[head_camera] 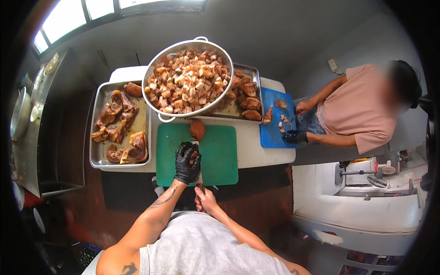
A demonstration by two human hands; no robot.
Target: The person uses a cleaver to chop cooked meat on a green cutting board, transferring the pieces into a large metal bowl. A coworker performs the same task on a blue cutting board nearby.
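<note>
My left hand (187, 163), in a black glove, is closed around a piece of browned meat (193, 157) over the green cutting board (220, 154). My bare right hand (205, 201) grips the handle of a knife (199, 178) at the board's near edge. The knife's blade points away from me, along the right side of my gloved hand and partly hidden by it. Just beyond the blade's tip a larger browned chunk of meat (197, 129) lies at the board's far edge.
A big two-handled metal pan (153, 109) heaped with diced meat stands behind the board. Metal trays of meat pieces flank it, one left (93, 137) and one right (260, 99). At the right a co-worker (361, 106) has one gloved hand at a blue cutting board (270, 137) with meat bits.
</note>
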